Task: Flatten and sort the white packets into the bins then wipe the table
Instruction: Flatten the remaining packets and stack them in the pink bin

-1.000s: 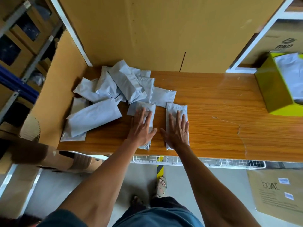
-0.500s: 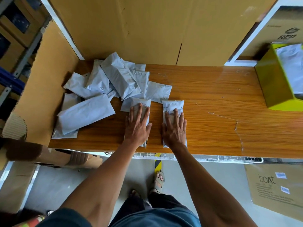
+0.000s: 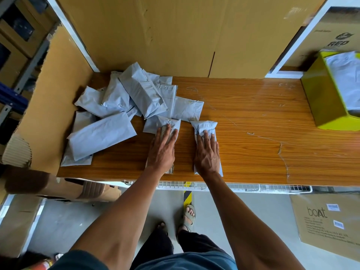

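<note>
left hand [image 3: 162, 151] flat, pressing packet [image 3: 169, 123] | right hand [image 3: 207, 152] flat on second packet [image 3: 204, 125] | both slid forward; air bunched ahead, flattening underway

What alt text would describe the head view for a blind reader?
Left hand and right hand each press a white packet flat on a wooden table. A packet pile lies left; a green bin stands right.
</note>
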`<state>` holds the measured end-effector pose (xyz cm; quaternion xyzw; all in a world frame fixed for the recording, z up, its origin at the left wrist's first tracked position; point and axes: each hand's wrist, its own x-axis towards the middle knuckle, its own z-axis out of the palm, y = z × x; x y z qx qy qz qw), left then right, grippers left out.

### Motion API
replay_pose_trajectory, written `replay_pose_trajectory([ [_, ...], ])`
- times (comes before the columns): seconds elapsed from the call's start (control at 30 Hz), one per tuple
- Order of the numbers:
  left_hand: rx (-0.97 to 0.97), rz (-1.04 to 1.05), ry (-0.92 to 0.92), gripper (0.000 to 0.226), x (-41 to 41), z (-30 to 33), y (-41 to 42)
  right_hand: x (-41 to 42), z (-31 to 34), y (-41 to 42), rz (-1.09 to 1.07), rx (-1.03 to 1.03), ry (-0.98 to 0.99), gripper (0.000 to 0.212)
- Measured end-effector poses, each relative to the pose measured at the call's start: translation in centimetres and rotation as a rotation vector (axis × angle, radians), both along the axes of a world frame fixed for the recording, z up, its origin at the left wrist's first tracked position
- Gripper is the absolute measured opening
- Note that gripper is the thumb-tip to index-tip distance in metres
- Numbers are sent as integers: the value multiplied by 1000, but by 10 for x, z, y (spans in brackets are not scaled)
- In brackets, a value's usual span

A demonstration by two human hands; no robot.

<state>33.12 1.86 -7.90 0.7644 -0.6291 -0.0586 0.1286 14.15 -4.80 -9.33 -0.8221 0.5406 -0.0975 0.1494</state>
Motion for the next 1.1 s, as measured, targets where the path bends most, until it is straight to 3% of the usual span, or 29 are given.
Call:
replay_pose_trajectory([
  [0.27,-74,-115,46,74,4,9,9,-3,22,13,-66,21,-27,62],
  [0.4,-114,-172,88,75,0,22,1,-3,46,21,-139,66,-22,82],
  [0.6,-204,-264,172,74,-18,54,-17,-17,81,33,-294,35,-4,69],
  [1.1,-297,-731,252,69,-190,116,-37,-172,138,88,-716,-101,48,70],
])
